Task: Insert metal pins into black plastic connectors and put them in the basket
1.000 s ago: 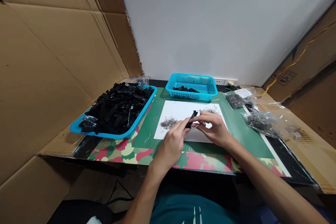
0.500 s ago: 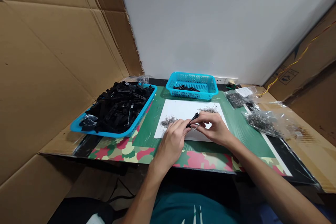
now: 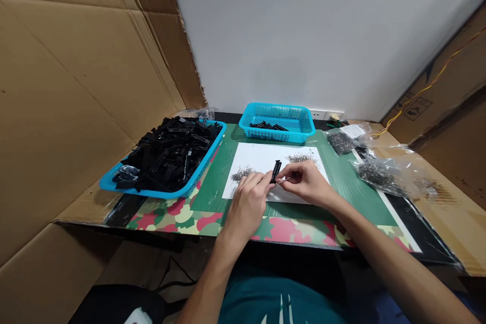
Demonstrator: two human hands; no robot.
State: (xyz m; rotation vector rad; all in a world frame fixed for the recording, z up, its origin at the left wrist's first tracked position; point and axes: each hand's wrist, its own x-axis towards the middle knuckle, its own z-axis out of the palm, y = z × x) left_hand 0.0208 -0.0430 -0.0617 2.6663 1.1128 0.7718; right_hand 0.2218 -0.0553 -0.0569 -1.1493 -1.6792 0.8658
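My left hand [image 3: 248, 200] is closed on the lower end of a narrow black plastic part [image 3: 276, 169], which stands up tilted slightly to the right. Close beside it, my right hand [image 3: 306, 182] pinches a thin metal pin-like tool [image 3: 285, 179] whose tip points at the part's lower end. Whether the tip touches the part is too small to tell. Both hands are over a white sheet [image 3: 260, 152]. One pile of tiny metal pieces [image 3: 243, 173] lies by my left fingers, and another pile [image 3: 299, 157] is just beyond my right hand.
A blue basket [image 3: 205, 167] heaped with black parts stands at the left. Another blue basket [image 3: 304, 134], holding several black parts, is at the back. Clear bags of small metal pieces [image 3: 375, 177] lie at the right on the green mat [image 3: 349, 182]. Cardboard [image 3: 76, 86] walls the left side.
The black part has turned more upright in my left hand. My right fingers have drawn back from its upper end, and the metal tool now points left toward its lower end.
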